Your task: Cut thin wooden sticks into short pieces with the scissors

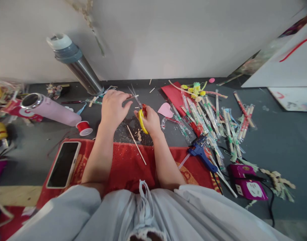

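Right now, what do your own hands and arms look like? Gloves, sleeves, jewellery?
Left hand and right hand: both bare, no gloves, and no watch or bracelet visible. Forearms uncovered up to a loose, pale grey-blue garment with gathered folds and a thin tie at the front. No markings visible.

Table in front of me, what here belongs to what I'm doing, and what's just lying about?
Likely in use:
- scissors, in your right hand
- pale piece, at your left hand's fingertips
- thin stick and crumbs, close by

Probably just lying about:
- phone
- pink bottle
- steel flask
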`<state>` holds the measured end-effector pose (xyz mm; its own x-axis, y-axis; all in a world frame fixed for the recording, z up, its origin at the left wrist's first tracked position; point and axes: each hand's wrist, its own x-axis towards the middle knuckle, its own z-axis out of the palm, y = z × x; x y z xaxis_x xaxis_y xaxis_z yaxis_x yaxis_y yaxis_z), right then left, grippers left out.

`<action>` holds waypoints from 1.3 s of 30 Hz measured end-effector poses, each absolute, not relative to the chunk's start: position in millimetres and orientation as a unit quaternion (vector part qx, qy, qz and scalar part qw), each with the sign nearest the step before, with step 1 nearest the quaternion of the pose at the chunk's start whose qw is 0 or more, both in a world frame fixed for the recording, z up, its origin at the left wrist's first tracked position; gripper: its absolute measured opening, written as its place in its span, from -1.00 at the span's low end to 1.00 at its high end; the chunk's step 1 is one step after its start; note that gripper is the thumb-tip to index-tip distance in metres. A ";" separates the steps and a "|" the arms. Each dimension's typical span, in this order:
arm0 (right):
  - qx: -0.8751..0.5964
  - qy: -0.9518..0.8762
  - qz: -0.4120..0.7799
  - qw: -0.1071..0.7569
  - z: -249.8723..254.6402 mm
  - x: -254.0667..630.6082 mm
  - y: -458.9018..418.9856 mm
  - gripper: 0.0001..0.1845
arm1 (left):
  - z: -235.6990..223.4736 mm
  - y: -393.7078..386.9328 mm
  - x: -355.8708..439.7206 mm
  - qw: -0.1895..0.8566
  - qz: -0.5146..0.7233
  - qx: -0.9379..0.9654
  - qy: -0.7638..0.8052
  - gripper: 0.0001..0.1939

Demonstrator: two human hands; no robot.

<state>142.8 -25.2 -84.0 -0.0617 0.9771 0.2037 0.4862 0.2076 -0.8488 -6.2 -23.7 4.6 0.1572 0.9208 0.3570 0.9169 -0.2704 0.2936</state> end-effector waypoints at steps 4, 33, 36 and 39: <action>-0.537 -0.674 0.310 0.401 -84.7 140.3 -26.4 -0.44 | -2.6 -19.2 -10.8 0.013 0.217 0.763 0.608 -0.78; -0.552 -0.677 0.339 0.350 -78.1 138.7 -27.7 -0.50 | -8.5 -13.8 -17.9 -0.007 0.193 0.832 0.520 -0.71; -0.562 -0.672 0.343 0.338 -74.6 139.0 -29.3 -0.52 | -9.8 -13.6 -17.7 -0.022 0.188 0.832 0.521 -0.71; -0.576 -0.666 0.344 0.327 -72.2 139.0 -30.9 -0.55 | -10.3 -13.7 -17.6 -0.030 0.178 0.832 0.525 -0.71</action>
<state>139.0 -30.9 -72.2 -0.1238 0.9915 0.0399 0.5424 0.1013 -0.8340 -17.6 -13.7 -10.3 0.3848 0.8628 0.3278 0.8842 -0.4465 0.1372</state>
